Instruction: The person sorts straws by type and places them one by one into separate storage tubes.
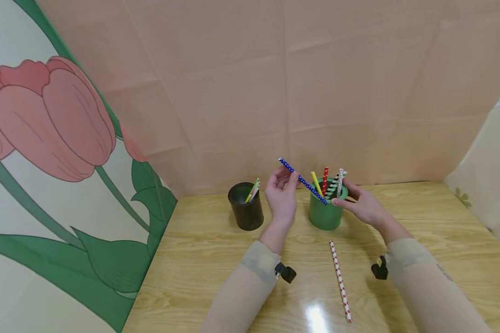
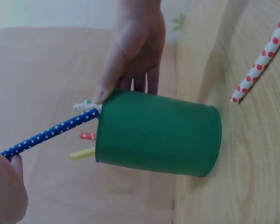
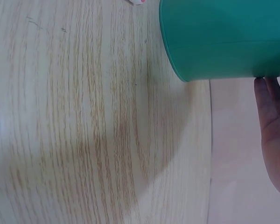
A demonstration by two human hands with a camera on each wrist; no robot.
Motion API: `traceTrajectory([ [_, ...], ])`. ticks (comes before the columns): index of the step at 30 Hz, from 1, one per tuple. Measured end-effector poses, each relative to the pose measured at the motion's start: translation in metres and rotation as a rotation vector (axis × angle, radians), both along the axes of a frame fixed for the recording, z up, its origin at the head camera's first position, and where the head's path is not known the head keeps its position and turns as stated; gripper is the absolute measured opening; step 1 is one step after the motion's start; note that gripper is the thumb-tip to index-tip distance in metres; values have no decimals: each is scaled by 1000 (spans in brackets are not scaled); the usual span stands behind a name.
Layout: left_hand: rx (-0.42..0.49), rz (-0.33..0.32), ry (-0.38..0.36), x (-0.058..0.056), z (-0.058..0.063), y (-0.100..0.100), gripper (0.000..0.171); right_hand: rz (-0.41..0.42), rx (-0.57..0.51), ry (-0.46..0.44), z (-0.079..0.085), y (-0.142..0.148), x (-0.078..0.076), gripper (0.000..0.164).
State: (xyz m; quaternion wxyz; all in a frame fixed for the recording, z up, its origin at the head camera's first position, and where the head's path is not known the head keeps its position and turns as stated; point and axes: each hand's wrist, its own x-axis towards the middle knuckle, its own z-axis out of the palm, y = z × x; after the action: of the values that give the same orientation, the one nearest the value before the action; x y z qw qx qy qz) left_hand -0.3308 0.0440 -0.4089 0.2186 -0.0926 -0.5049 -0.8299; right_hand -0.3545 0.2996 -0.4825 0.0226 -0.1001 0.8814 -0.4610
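My left hand (image 1: 282, 199) pinches a blue paper straw with white dots (image 1: 306, 183) between thumb and fingers. The straw slants down to the right, its lower end at the near rim of a green cup (image 1: 325, 216); whether it touches the rim I cannot tell. Upright on the table, the cup holds a yellow straw (image 1: 315, 180), a red dotted straw (image 1: 325, 178), a black-and-white striped straw (image 1: 332, 187) and a pale patterned one (image 1: 340, 180). At the cup's right side my right hand (image 1: 364, 206) grips it, thumb near the rim in the left wrist view, fingers partly hidden behind.
A black cup (image 1: 246, 216) with a few light and green straws (image 1: 252, 192) stands left of my left hand. On the wooden table (image 1: 200, 277) a white straw with red dots (image 1: 340, 282) lies in front of the green cup. Brown sheeting (image 1: 233, 115) hangs behind.
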Motion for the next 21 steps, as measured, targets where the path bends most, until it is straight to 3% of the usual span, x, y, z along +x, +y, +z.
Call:
traceTrajectory([
  [9, 20, 33, 19, -5, 14, 16, 20, 3, 3, 18, 0, 3, 4, 107],
  [21, -265, 68, -66, -19, -12, 31, 18, 0, -11, 7, 1, 1, 4, 107],
])
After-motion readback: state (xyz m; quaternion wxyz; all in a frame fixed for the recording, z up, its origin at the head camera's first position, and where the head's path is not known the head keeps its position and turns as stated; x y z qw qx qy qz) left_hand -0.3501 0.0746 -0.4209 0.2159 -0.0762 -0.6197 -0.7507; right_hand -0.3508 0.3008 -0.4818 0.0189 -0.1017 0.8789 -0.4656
